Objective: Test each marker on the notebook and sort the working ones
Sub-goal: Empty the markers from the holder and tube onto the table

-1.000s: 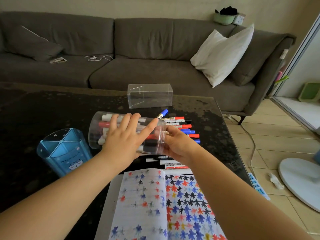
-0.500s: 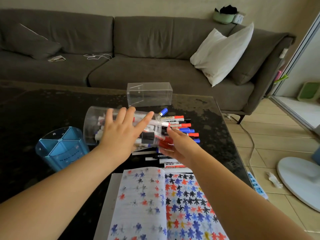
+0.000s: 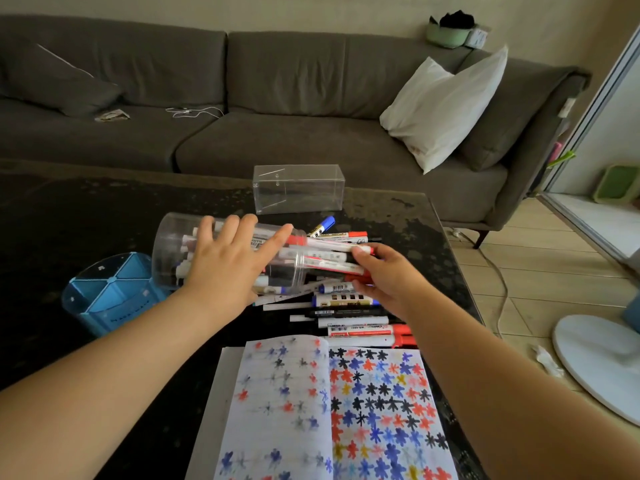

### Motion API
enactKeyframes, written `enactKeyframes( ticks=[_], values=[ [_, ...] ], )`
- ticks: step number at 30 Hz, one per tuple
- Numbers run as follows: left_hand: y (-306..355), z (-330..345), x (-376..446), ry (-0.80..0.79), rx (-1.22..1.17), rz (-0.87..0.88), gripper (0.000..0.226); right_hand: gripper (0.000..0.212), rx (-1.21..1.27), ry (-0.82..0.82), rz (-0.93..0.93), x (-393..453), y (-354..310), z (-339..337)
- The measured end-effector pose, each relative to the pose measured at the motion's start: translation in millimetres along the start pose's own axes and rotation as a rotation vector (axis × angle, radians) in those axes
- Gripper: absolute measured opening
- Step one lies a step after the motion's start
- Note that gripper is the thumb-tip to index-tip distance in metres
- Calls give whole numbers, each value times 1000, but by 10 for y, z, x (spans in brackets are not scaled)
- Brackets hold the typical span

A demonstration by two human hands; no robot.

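A clear round tub [image 3: 173, 244] lies on its side on the black table [image 3: 69, 220], its mouth facing right, and markers slide out of it. My left hand [image 3: 225, 268] rests flat on top of the tub with straight fingers. At the tub's mouth, my right hand [image 3: 388, 278] curls its fingers and thumb round a bunch of the spilling markers [image 3: 329, 261]. More loose markers [image 3: 353, 311] with red, blue and black caps lie in a pile below. The open notebook [image 3: 346, 410], covered in coloured star marks, lies nearest to me.
A blue divided pen holder [image 3: 104, 296] stands left of the tub. Behind the pile stands a clear rectangular box [image 3: 298, 188]. A grey sofa [image 3: 277, 133] with a white pillow [image 3: 443, 105] runs along the back. A white fan base [image 3: 599, 358] and a cable lie on the floor at the right.
The tub has tipped further and shifted left, and more markers have slid out onto the pile. My right hand has moved from the tub's rim onto the spilling markers.
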State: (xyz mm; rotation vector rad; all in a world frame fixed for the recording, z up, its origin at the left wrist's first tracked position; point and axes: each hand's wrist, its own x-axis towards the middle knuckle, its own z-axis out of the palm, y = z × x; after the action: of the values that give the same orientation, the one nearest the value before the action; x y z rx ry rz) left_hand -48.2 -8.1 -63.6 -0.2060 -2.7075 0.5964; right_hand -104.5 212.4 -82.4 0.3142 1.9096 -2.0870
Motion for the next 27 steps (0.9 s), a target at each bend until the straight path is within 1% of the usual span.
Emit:
enactKeyframes(
  ticks=[2,5,8,11,13,14,16,18,19,20,21,22,24,25,27],
  values=[
    [-37,-8,34,-4,-4,-11,107,22,-58,59,-6,71,-4,-130],
    [-80,-30,123,1,-9,-38,108,21,-183,139,31,142,27,-233],
    [-105,-26,189,17,-54,-58,108,20,-329,137,65,183,67,-248],
    [-93,-1,221,29,-118,-103,110,18,-457,172,10,177,113,-134],
    [-78,35,203,42,-166,-131,113,18,-673,246,-67,205,168,-66],
    [-70,60,187,65,-193,-137,114,20,-757,275,-103,199,191,-31],
    [-57,127,148,128,-245,-127,117,24,-889,257,-129,152,225,42],
    [-31,184,101,153,-259,-95,121,38,-1079,214,-99,101,254,104],
    [-16,203,79,161,-256,-72,123,46,-1145,225,-78,73,262,125],
    [1,213,57,172,-252,-49,123,51,-1160,250,-83,42,261,138],
    [15,225,36,184,-249,-26,122,54,-1113,281,-129,13,248,143],
    [26,233,16,196,-243,-2,122,57,-1015,299,-218,-17,221,144],
    [36,231,-17,219,-230,46,119,59,-717,235,-373,-56,136,162],
    [44,222,-27,231,-226,58,117,59,-573,171,-373,-64,77,186],
    [77,189,-24,247,-230,54,117,52,-370,8,-245,-86,-28,250]
  ],
)
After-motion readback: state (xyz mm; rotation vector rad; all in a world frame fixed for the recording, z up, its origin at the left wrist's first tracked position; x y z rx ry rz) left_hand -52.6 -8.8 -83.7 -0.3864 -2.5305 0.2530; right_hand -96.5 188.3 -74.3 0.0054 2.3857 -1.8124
